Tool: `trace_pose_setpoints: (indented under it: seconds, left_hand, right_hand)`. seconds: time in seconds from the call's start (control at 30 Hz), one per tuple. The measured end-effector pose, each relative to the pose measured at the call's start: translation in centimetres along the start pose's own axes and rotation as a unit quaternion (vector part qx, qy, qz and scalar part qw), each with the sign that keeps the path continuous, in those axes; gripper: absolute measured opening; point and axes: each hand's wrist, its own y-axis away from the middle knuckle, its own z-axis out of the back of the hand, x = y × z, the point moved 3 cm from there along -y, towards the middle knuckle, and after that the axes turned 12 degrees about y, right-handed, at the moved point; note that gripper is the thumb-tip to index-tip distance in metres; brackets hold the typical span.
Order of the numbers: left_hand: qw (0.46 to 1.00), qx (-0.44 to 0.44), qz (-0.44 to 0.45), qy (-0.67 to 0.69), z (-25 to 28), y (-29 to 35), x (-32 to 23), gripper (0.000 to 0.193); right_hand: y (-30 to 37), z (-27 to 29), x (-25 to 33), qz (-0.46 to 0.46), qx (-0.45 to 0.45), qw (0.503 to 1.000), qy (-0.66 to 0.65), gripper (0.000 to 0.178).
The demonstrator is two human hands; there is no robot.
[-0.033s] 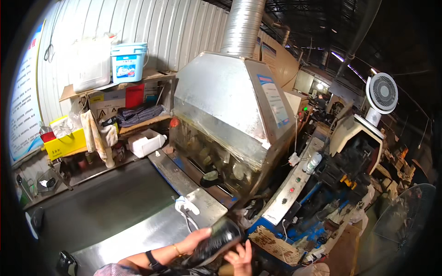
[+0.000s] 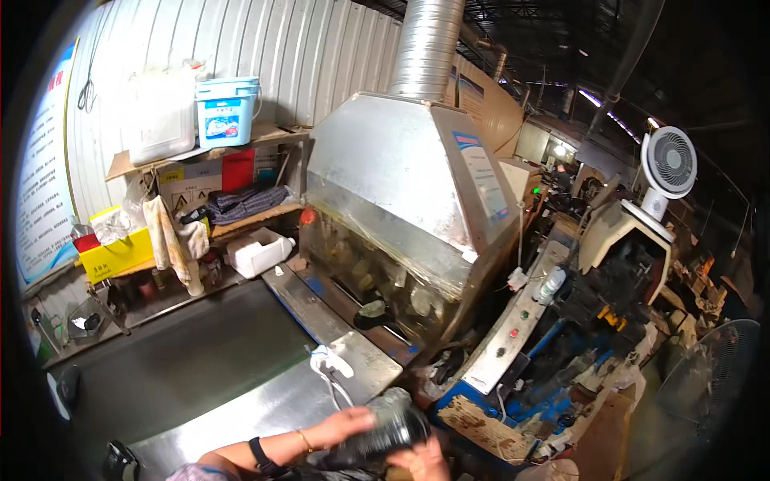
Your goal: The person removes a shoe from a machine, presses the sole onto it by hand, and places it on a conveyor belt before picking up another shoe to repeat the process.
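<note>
A glossy black shoe [image 2: 393,433], blurred by motion, is held low in front of me over the near corner of the metal table. A greyish-green part shows at its upper end; I cannot make out what that is. My left hand [image 2: 349,425], with a dark wristband on the wrist, grips the shoe from the left. Against its lower right end lies my right hand [image 2: 423,461], smeared by motion, its fingers bent around that end. Two more dark shoes lie at left, one a black shoe [image 2: 119,461] near the front, the other a white-soled shoe [image 2: 66,383] on the dark belt.
The dark conveyor belt [image 2: 208,353] meets a shiny metal plate [image 2: 241,405]. A white cable [image 2: 333,365] lies on its corner. Beyond stands a metal hood [image 2: 385,168] with a duct. At right are a machine with a button panel [image 2: 513,325] and a white fan [image 2: 670,163].
The shoe has turned in my hands, now lying more level, its greyish-green part showing. My right hand's fingers, spread before, have moved in against it. The view has shifted slightly.
</note>
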Motion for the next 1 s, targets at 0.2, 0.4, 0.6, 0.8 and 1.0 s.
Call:
trace_pose_setpoints:
  seconds: [0.2, 0.4, 0.6, 0.8, 1.0]
  left_hand:
    - [0.936, 0.197, 0.017, -0.290, 5.4, 6.5, 4.8, 0.051]
    - [0.659, -0.484, -0.176, -0.548, 24.4, 11.6, 2.6, 0.064]
    - [0.605, -0.436, -0.101, -0.658, 24.3, 11.8, 5.0, 0.071]
    - [0.628, -0.418, -0.106, -0.647, 24.1, 9.8, 5.1, 0.071]
    - [0.620, -0.428, -0.124, -0.645, 24.1, 11.5, 3.5, 0.062]
  right_hand:
    - [-1.3, -2.5, -6.0, -0.135, 0.226, 0.956, 0.125, 0.068]
    - [-8.9, -7.7, -1.7, -0.147, 0.186, 0.968, 0.083, 0.070]
    - [-33.2, -13.6, 2.7, 0.104, 0.043, 0.990, 0.082, 0.054]
    - [-47.7, -14.6, 0.1, 0.211, -0.222, 0.795, 0.523, 0.056]
    - [-26.8, -18.2, -9.4, 0.141, 0.201, 0.908, 0.339, 0.017]
